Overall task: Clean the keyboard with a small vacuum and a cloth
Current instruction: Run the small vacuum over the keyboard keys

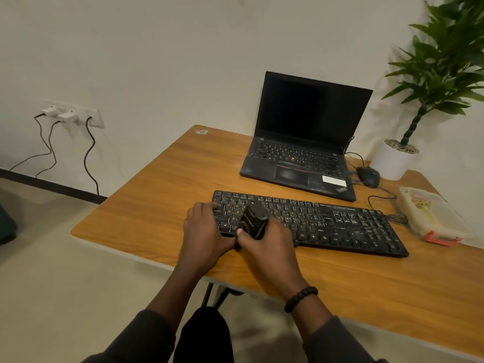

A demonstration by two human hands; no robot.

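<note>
A black full-size keyboard (327, 221) lies across the wooden table (162, 184). My right hand (267, 242) grips a small black vacuum (254, 221) that stands on the keys near the keyboard's left end. My left hand (204, 226) rests on the keyboard's left edge, its fingers bent over the corner keys and its thumb near the front edge. No cloth is in view.
An open black laptop (306, 142) stands behind the keyboard. A black mouse (368, 176) with its cable lies to its right, beside a white plant pot (394, 161). A clear plastic box (432, 216) sits at the table's right edge. Wall sockets with cables (70, 116) are at the left.
</note>
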